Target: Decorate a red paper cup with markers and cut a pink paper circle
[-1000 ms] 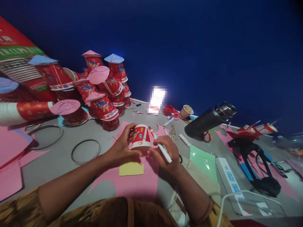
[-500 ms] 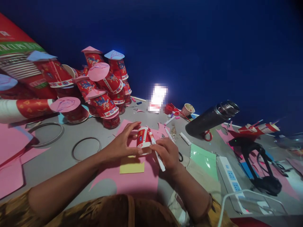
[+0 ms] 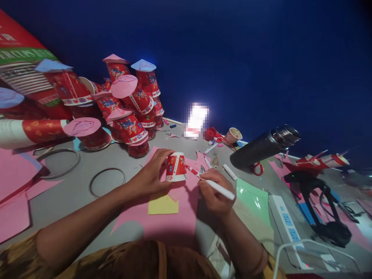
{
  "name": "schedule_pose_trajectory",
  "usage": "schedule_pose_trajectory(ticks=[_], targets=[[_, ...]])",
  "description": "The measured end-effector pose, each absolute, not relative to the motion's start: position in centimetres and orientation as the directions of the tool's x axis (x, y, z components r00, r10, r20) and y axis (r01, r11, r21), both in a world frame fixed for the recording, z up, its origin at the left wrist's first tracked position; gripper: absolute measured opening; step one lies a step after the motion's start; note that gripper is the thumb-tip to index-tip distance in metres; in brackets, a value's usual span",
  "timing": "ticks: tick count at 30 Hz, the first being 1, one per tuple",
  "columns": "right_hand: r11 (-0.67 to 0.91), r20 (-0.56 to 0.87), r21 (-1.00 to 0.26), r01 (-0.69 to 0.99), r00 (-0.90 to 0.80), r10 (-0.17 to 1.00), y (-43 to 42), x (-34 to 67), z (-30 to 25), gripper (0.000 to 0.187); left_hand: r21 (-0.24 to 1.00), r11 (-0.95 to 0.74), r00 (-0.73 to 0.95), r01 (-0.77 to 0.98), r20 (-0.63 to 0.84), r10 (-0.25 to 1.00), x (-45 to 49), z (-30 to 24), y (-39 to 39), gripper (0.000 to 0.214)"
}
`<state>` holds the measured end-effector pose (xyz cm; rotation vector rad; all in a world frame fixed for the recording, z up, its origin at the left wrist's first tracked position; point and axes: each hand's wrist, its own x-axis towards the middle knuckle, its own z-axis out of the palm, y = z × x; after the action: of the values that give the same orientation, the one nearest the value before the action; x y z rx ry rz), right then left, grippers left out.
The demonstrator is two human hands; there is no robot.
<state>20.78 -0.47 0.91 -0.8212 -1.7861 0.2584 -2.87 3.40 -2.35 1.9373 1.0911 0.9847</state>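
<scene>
Short of the desk's (image 3: 69, 197) back edge, the left hand (image 3: 152, 175) grips a cup (image 3: 177, 167) that could dent if the right hand's (image 3: 216, 200) gripped marker (image 3: 223, 190) presses hard.

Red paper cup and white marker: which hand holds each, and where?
Left hand holds the cup by its left side; right hand, the marker by its barrel.

Dark blue wall (image 3: 261, 58) behind grey tabletop (image 3: 72, 205).

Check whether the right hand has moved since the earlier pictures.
Yes: the right hand has shifted to the right, farther from the yellow paper.
</scene>
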Motion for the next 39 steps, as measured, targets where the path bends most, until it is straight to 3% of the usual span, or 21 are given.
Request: schedule_pose_trajectory(ticks=[4,18,39], targets=[[0.707,0.717,-0.604,0.369,-0.137,0.684,-0.3,21.3,1.8,0.015,0.806,-0.41,0.315,0.428,0.292,0.903,-2.6,-3.2,3.7,0.086],[0.755,0.712,-0.495,0.431,-0.297,0.636,0.1,20.8,0.8,0.012,0.787,-0.456,0.325,0.416,0.339,0.883,-2.7,-4.4,3.8,0.081],[0.761,0.717,-0.495,0.42,-0.298,0.631,0.3,21.0,1.1,0.012,0.77,-0.487,0.334,0.413,0.369,0.867,-2.7,-4.3,3.7,0.079]])
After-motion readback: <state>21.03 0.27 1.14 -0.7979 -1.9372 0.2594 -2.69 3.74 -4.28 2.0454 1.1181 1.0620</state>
